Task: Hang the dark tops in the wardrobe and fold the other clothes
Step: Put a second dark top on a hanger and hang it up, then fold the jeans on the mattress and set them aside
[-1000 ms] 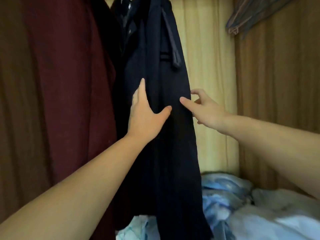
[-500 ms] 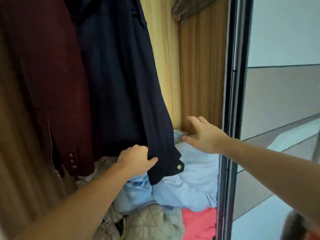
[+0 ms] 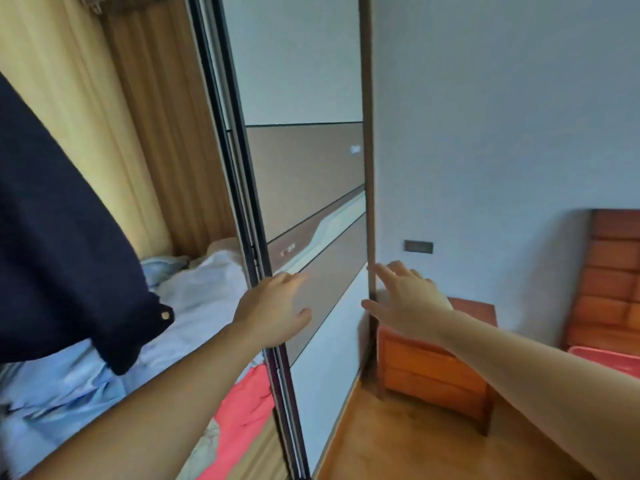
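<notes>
Your dark top (image 3: 65,244) hangs inside the wardrobe at its left side, its buttoned cuff dangling just above the heap of pale blue bedding (image 3: 194,299) and the coral-pink cloth (image 3: 242,403) on the wardrobe floor, so the hanging step for this garment looks done. Both your hands are off the fabric. Your left hand (image 3: 273,310) is spread, fingers straight, lying against or just in front of the near edge of the sliding wardrobe door (image 3: 311,216); whether it touches cannot be told. Your right hand (image 3: 408,299) is also spread and holds nothing, reaching toward the door's far edge by the wall, above the orange bedside cabinet (image 3: 433,368). You seem to be between garments, either shutting the door or turning away to fetch the next piece. If you mean to slide the door, lay your palms flat on its frame and push along the track, watching that the hanging cuff and the bedding at the wardrobe's front edge do not catch. The remaining clothes are not in view here; you will have to turn toward them.
</notes>
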{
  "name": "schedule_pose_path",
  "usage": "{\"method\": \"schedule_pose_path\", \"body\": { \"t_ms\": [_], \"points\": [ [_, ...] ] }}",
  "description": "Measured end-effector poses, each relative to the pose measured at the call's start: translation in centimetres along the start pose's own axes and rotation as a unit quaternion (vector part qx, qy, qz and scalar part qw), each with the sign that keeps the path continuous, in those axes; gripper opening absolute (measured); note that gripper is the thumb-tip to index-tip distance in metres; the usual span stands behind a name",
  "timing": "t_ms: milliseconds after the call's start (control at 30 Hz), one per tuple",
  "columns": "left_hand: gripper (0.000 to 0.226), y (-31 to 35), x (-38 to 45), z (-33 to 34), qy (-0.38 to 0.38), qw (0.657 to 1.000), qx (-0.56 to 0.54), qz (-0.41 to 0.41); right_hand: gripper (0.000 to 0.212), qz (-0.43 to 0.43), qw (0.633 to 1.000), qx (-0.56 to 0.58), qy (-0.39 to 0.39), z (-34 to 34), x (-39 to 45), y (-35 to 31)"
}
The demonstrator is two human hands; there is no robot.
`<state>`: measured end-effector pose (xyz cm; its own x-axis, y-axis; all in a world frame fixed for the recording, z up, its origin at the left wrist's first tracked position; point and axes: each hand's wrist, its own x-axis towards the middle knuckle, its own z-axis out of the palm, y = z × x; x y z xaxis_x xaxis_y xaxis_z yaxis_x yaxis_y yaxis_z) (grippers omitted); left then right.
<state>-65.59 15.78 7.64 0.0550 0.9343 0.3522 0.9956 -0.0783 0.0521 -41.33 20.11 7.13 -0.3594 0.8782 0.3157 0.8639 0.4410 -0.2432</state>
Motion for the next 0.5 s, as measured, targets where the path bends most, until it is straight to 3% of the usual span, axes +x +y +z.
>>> {"method": "schedule_pose_path", "body": {
  "t_ms": [233,500],
  "points": [
    [0.065,5.5,-1.0,5.4,-0.017,0.98,-0.113,0.16,0.064,0.206,0.976,-0.051,0.047,-1.2,-12.7,1.4],
    [0.061,14.6,-10.4,9.3,-0.098,0.916,-0.221,0.321,0.068,0.427,0.899,-0.083,0.059,-1.7,-32.7,-3.6]
  ]
}}
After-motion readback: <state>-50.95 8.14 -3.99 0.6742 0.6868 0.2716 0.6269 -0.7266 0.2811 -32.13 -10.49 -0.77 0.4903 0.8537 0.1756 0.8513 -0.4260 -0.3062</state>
